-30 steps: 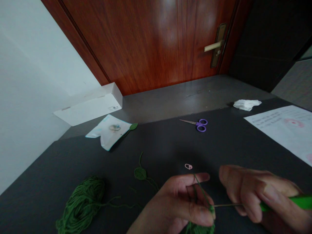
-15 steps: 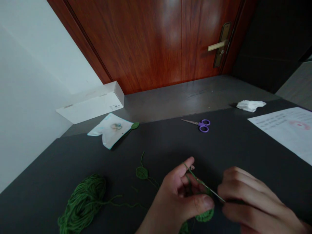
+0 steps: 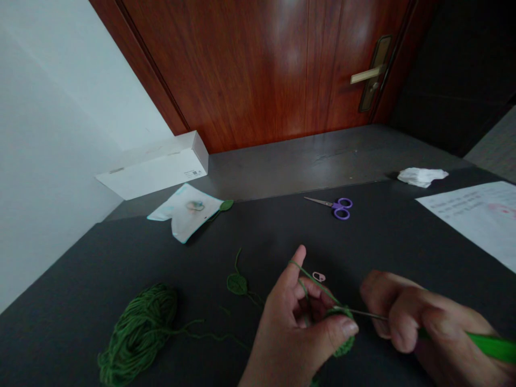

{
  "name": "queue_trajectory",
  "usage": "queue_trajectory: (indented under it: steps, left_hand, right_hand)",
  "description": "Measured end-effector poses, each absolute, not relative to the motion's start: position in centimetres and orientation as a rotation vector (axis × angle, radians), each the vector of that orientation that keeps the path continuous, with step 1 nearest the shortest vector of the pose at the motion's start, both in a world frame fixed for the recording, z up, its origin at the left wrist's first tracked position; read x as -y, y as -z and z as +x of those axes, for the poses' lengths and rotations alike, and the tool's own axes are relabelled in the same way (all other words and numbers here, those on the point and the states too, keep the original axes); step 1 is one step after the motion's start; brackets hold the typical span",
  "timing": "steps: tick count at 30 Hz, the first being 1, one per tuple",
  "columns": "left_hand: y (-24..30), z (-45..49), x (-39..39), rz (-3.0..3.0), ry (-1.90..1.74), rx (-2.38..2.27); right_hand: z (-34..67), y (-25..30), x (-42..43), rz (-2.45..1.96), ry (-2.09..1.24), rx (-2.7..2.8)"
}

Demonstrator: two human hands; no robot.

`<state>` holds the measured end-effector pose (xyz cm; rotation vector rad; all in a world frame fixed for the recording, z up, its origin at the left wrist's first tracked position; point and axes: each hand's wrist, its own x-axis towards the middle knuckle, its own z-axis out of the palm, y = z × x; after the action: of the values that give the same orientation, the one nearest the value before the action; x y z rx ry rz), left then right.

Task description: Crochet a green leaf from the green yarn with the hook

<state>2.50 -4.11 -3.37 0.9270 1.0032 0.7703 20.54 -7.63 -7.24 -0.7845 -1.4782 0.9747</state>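
- The left hand point(image 3: 300, 328) pinches a small green crocheted piece point(image 3: 344, 348) between thumb and fingers at the lower middle of the frame, with its index finger raised.
- Green working yarn point(image 3: 311, 280) runs over that index finger to the piece.
- The right hand point(image 3: 423, 317) is closed around a crochet hook point(image 3: 487, 345) with a green handle; the hook's metal shaft reaches into the piece.
- Done, as far as shows: a crocheted leaf point(image 3: 237, 284) with a stem lies left of the hands, and a second leaf point(image 3: 226, 205) lies at the edge of a plastic packet point(image 3: 185, 212).
- Left: the piece in hand looks unfinished, and a yarn ball point(image 3: 137, 336) sits at lower left.
- On the black tabletop point(image 3: 374, 252): purple-handled scissors point(image 3: 342, 208), a stitch marker point(image 3: 318, 277), a printed sheet point(image 3: 471, 220) at right, and crumpled tissue point(image 3: 422, 177).
- Beyond: a white box point(image 3: 155, 166) at upper left, against a wooden door point(image 3: 258, 64) with a brass handle point(image 3: 366, 75).
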Motion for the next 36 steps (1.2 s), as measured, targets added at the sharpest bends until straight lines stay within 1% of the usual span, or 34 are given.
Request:
queue_trajectory:
  steps: [3, 6, 15, 24, 31, 34, 36]
  left_hand:
    - [3.4, 2.6, 4.1, 0.929, -0.759, -1.025]
    - [3.2, 2.7, 4.2, 0.934, -0.771, -1.047]
    - [3.0, 2.7, 4.2, 0.943, -0.805, -1.052]
    - [3.0, 3.0, 4.6, 1.012, -0.896, -1.123]
    - [3.4, 3.2, 5.1, 1.189, -1.026, -1.302]
    - [3.2, 3.4, 5.2, 1.19, -1.065, -1.326]
    - [3.2, 3.4, 5.0, 1.15, -1.051, -1.295]
  right_hand:
    - [20.3, 7.1, 7.5, -0.796, -1.135, 1.347]
    - [20.5, 6.9, 7.5, -0.808, -1.123, 1.383]
    - [21.4, 7.1, 7.6, -0.733, -0.786, 1.694]
    - [20.1, 6.3, 8.1, -0.875, -0.515, 1.819]
    - [18.9, 7.9, 8.5, -0.898, -0.106, 1.941]
    - [18.1, 7.6, 8.4, -0.931, 0.052, 1.906]
    - [17.7, 7.0, 8.1, -1.002, 0.1, 1.865]
